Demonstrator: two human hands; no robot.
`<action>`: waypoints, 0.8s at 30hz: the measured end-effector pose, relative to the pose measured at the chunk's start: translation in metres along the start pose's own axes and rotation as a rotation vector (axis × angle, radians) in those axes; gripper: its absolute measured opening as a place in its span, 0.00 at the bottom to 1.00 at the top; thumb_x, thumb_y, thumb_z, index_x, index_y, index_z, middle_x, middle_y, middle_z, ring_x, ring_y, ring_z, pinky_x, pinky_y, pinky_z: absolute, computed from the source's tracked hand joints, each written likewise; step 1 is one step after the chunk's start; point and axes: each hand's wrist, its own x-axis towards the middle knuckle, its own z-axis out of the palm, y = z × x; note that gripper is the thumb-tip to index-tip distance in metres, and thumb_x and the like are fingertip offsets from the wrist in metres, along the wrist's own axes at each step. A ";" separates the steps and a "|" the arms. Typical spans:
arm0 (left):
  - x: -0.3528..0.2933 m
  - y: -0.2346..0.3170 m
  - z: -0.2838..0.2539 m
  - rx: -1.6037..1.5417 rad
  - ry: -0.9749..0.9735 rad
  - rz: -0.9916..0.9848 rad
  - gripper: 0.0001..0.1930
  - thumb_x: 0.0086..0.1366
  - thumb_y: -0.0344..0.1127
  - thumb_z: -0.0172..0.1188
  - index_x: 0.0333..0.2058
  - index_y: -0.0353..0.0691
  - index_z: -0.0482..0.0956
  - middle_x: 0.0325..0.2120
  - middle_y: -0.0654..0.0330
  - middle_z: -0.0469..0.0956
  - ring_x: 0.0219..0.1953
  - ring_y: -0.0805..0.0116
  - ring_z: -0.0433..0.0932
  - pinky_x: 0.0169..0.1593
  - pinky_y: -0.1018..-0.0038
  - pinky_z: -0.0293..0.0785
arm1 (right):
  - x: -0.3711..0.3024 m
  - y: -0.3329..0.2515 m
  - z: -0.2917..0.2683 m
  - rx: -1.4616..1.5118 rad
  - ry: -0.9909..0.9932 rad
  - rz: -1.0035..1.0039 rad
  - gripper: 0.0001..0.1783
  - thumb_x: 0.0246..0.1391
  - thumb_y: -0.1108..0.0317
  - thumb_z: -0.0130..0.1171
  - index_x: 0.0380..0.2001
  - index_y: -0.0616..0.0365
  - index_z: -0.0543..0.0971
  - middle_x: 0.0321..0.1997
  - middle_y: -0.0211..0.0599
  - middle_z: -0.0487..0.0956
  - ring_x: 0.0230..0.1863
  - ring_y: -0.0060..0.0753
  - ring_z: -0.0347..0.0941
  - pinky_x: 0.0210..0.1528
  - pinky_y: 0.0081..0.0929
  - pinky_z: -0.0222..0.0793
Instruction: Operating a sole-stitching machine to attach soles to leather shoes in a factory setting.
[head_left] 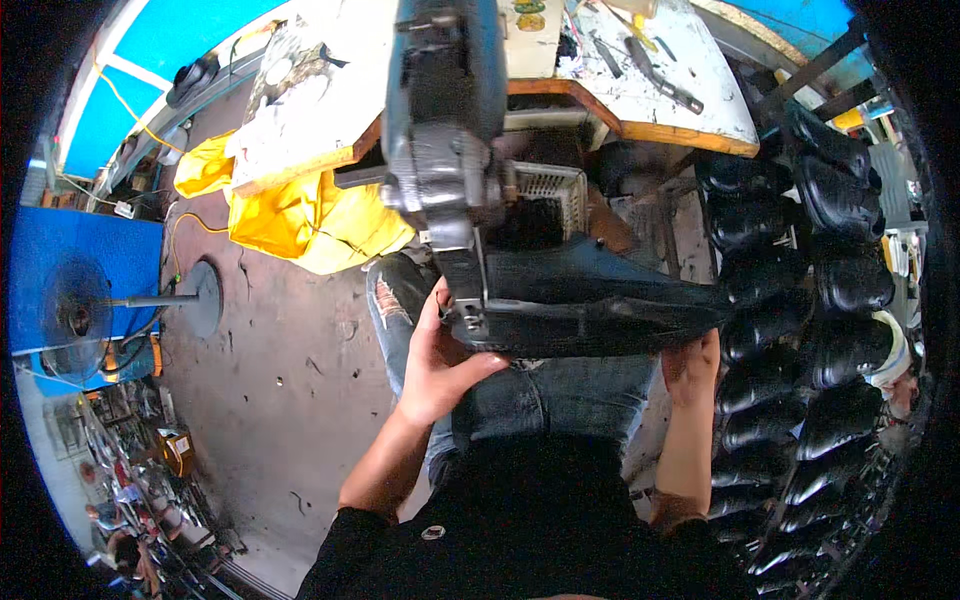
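Note:
A long black shoe (590, 325) lies sideways across my lap; its exact cut is hard to make out. My left hand (440, 355) grips its left end, with the thumb along the lower edge and the fingers up the side. Under the right end, my right hand (690, 370) supports it, the fingers partly hidden beneath. A machine head (440, 180), probably a sewing machine, comes down from above. Its metal foot (468, 295) meets the shoe's left end, close to my left fingers. Whether a needle is in the material cannot be seen.
A white worktable (680, 90) with an orange edge carries hand tools. Behind the shoe sits a pale plastic basket (572, 190). Yellow cloth (320, 225) hangs at the left, near a standing fan (85, 310). Racks of black shoes (845, 340) stand close by my right arm.

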 end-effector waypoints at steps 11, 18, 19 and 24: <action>0.002 0.005 0.014 -0.003 -0.021 0.061 0.51 0.43 0.12 0.74 0.66 0.38 0.60 0.59 0.56 0.72 0.55 0.65 0.76 0.54 0.67 0.78 | 0.012 -0.069 0.037 -0.243 0.025 -0.282 0.37 0.47 0.68 0.68 0.61 0.64 0.70 0.61 0.42 0.74 0.60 0.37 0.71 0.65 0.37 0.65; 0.000 -0.016 0.007 -0.406 0.093 -0.007 0.47 0.47 0.17 0.75 0.65 0.42 0.60 0.54 0.55 0.74 0.52 0.64 0.78 0.51 0.66 0.80 | 0.014 -0.100 0.076 -0.579 -0.219 -0.639 0.38 0.43 0.64 0.73 0.58 0.64 0.72 0.59 0.47 0.74 0.58 0.39 0.73 0.63 0.38 0.68; 0.003 -0.013 0.011 -0.501 0.090 0.072 0.49 0.47 0.18 0.75 0.67 0.43 0.58 0.57 0.55 0.72 0.54 0.64 0.77 0.51 0.66 0.80 | 0.015 -0.102 0.080 -0.596 -0.262 -0.580 0.40 0.41 0.64 0.74 0.59 0.65 0.71 0.59 0.47 0.73 0.58 0.40 0.73 0.64 0.38 0.67; 0.001 0.004 -0.009 -0.377 0.205 0.089 0.60 0.46 0.29 0.80 0.73 0.41 0.48 0.69 0.56 0.58 0.65 0.59 0.67 0.66 0.62 0.69 | 0.014 -0.088 0.115 -0.461 -0.315 -0.350 0.48 0.36 0.68 0.77 0.62 0.67 0.66 0.57 0.44 0.77 0.56 0.37 0.75 0.56 0.33 0.74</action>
